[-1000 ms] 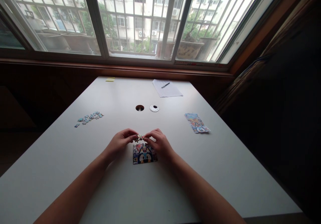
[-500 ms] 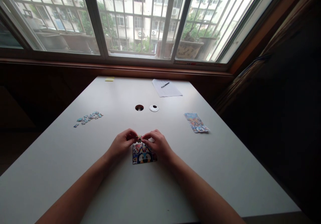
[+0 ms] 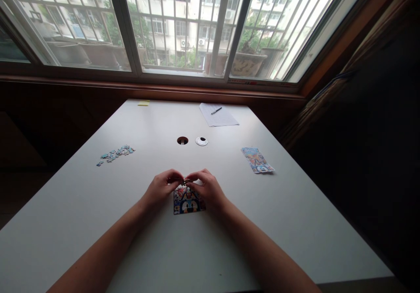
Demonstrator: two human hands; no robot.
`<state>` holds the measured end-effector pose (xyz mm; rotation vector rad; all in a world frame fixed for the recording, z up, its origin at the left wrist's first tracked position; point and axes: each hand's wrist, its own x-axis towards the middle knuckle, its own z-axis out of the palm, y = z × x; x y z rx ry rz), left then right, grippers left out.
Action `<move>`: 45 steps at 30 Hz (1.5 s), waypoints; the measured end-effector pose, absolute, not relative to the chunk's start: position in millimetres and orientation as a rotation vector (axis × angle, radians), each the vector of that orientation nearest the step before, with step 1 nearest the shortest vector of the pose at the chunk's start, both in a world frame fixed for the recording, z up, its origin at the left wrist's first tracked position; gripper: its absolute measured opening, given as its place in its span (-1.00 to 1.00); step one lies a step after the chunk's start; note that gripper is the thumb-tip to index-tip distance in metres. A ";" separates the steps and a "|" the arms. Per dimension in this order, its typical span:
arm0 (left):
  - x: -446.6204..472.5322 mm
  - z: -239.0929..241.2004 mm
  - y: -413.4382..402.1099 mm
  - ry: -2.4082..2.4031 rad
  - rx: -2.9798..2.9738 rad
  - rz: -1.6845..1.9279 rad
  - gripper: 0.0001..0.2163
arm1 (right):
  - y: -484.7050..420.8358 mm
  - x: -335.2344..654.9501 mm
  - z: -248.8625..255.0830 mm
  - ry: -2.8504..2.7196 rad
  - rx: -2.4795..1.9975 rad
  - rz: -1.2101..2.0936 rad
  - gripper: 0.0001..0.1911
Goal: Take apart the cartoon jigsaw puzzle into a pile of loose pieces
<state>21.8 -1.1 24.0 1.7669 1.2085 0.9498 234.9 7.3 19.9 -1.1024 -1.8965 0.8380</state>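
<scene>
A partly built, colourful jigsaw puzzle [image 3: 187, 203] lies on the white table [image 3: 197, 249] in front of me. My left hand [image 3: 161, 187] and my right hand [image 3: 206, 187] meet at its far edge. Both pinch a small puzzle piece [image 3: 184, 181] between their fingertips, right at the top of the puzzle. The fingers of both hands are curled and closed.
A pile of loose puzzle pieces [image 3: 114, 154] lies at the left. A printed picture card [image 3: 257, 160] lies at the right. Further back are a cable hole [image 3: 182, 140], its white cap [image 3: 201, 141], a paper with a pen [image 3: 218, 114] and a yellow note [image 3: 143, 103].
Both hands have drawn closer together over the puzzle's far edge, and the small piece has come down against the puzzle.
</scene>
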 end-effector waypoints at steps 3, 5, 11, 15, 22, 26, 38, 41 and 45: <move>22.0 25.4 -1.3 1.213 1.754 0.970 -0.87 | 9.2 235.8 18.7 -1.822 -1.168 0.892 -0.90; 22.1 26.8 -1.5 1.217 1.740 0.991 -0.87 | 11.4 236.7 16.5 -1.788 -1.196 0.934 -0.92; 19.4 27.1 0.7 1.288 1.662 1.073 -0.85 | 14.9 238.5 10.0 -1.672 -1.202 1.002 -0.84; 18.7 23.8 2.0 1.293 1.630 1.052 -0.82 | 13.9 238.0 14.1 -1.720 -1.149 0.909 -0.87; 25.7 23.2 -1.1 1.219 1.629 0.973 -0.80 | 11.2 234.2 17.1 -1.776 -1.139 0.885 -0.91; 26.8 22.5 -1.2 1.216 1.638 0.954 -0.78 | 9.2 232.6 15.1 -1.783 -1.188 0.850 -0.89; 19.3 27.6 0.2 1.267 1.611 0.927 -0.73 | 10.1 234.8 13.9 -1.804 -1.157 0.813 -0.87; -3.7 31.1 7.7 1.333 1.509 0.948 -0.64 | 13.0 241.1 13.8 -1.766 -1.184 0.805 -0.84; -50.6 40.3 18.7 1.466 1.329 0.952 -0.50 | 16.3 247.8 12.7 -1.729 -1.209 0.813 -0.85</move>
